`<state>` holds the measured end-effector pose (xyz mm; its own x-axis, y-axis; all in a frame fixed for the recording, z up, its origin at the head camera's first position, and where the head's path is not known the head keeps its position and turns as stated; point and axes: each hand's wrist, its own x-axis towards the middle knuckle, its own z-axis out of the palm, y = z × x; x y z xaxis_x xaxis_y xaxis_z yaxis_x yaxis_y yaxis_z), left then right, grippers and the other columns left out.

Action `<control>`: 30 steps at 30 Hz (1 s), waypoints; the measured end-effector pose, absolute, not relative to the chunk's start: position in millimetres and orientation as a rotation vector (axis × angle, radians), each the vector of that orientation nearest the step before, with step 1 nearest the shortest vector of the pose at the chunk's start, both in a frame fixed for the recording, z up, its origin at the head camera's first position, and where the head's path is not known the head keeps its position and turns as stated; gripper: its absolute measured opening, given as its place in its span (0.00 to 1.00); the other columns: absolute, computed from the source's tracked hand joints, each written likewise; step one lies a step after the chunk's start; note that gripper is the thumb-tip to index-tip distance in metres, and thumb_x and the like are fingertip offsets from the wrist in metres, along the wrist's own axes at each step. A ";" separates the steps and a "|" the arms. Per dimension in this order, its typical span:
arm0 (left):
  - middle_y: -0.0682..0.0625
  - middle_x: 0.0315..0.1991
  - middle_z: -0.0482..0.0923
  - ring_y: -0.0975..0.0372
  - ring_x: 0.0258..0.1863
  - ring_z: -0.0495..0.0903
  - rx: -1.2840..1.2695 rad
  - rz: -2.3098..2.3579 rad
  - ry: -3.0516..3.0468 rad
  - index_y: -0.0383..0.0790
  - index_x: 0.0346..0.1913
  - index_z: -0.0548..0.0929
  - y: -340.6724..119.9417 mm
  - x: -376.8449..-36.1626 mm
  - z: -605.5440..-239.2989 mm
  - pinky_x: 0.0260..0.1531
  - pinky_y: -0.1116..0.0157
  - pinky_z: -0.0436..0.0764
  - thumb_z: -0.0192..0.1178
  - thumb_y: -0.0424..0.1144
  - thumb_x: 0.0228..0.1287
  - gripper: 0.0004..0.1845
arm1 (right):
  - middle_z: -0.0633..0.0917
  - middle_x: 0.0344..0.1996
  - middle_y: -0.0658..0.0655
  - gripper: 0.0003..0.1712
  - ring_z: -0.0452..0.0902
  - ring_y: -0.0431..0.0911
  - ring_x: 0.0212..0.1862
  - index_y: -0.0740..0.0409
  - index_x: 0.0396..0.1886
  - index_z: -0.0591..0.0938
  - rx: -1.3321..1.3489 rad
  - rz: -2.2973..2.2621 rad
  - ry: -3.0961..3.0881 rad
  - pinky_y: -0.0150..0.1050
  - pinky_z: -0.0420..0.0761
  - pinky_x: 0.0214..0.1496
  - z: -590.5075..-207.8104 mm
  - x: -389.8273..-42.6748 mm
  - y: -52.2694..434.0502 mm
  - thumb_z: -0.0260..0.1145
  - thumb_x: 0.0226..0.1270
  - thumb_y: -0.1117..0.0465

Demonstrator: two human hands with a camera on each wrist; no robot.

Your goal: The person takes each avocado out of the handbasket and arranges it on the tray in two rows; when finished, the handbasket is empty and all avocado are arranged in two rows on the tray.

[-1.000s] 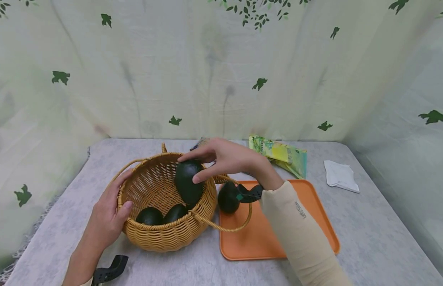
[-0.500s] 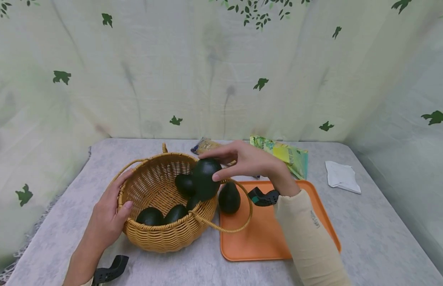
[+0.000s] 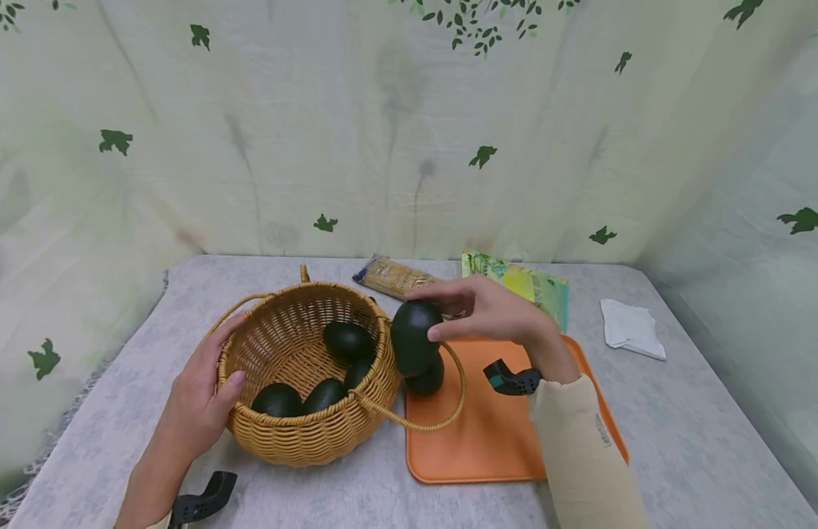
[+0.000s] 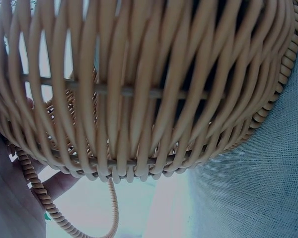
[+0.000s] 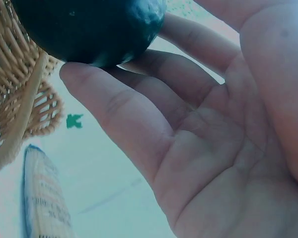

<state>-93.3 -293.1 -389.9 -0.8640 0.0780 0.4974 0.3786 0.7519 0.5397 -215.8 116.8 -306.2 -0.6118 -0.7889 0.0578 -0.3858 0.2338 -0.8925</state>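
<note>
On the grey-covered bench (image 3: pixel 680 411), at its left side, the left hand (image 3: pixel 197 400) grips the near-left rim of the wicker basket (image 3: pixel 297 433), thumb hooked over the edge and fingers against the outer weave; the left wrist view shows little but the basket's woven wall close up. Inside the basket lie dark green avocados: one toward the back (image 3: pixel 348 341) and a cluster of others at the front (image 3: pixel 277 400). The basket's loop handle (image 3: pixel 442 419) hangs down over the corner of the orange tray (image 3: pixel 488 448). Just right of the basket's rim, the right hand (image 3: pixel 495 312) pinches the held avocado (image 3: pixel 414 336) between thumb and fingertips, holding it in the air above the tray's near-left part. Directly under it another avocado (image 3: pixel 427 380) stands on the tray. Behind the hand lie a pasta packet (image 3: pixel 391 276) and a green-yellow packet (image 3: pixel 534 288). At the far right a white cloth (image 3: pixel 630 328) rests on the bench.
</note>
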 end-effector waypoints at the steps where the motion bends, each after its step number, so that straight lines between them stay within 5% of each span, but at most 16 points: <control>1: 0.41 0.76 0.64 0.41 0.67 0.68 -0.345 -0.905 -2.499 0.51 0.82 0.59 -293.2 -93.2 -390.3 0.58 0.86 0.54 0.53 0.37 0.68 0.39 | 0.82 0.66 0.47 0.31 0.86 0.48 0.55 0.40 0.70 0.80 -1.053 -1.356 2.105 0.48 0.85 0.52 -308.4 -214.6 119.3 0.74 0.67 0.56; 30: 0.43 0.76 0.65 0.44 0.69 0.68 -0.382 -0.907 -2.451 0.50 0.81 0.60 -292.3 -94.5 -391.6 0.62 0.84 0.56 0.49 0.36 0.70 0.36 | 0.84 0.62 0.54 0.33 0.82 0.46 0.62 0.51 0.70 0.78 -0.899 -1.444 2.266 0.42 0.81 0.62 -342.9 -217.4 181.7 0.74 0.66 0.59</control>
